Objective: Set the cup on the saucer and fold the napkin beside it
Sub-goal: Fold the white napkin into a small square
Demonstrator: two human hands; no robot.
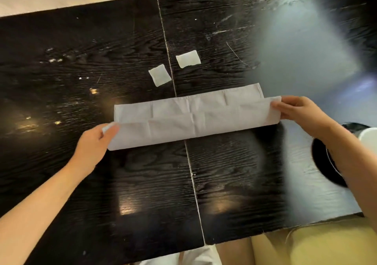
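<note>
Near edge: yellow cushion (318,242) sits at the near right, just past the counter (61,60) rim, closest to the camera.
Left hand (95,140): its grip is closed on the napkin (193,117), pinching the left end of the upper layer between thumb and fingers, probably to keep that end square while the fold is carried over.
Napkin: a long pale strip lying across the middle of the dark counter, its near half doubled over the far half; a band of the lower layer shows beyond the folded edge, so the fold looks part done.
Seam (169,60): a thin light line running far to near through the counter, passing under the napkin's middle.
Paper squares (160,74): two small white pieces lying flat just beyond the napkin, one on each side of the seam, touched by nothing.
Right hand (293,111): grip closed on the napkin's right end, fingertips on the raised edge, matching the left so the cloth stays taut and straight.
Saucer (322,162): dark, at the near right, partly hidden by the right forearm.
Cup (369,137): white, only its rim in view at the frame's right edge, apparently standing on the saucer, so that step seems finished.
</note>
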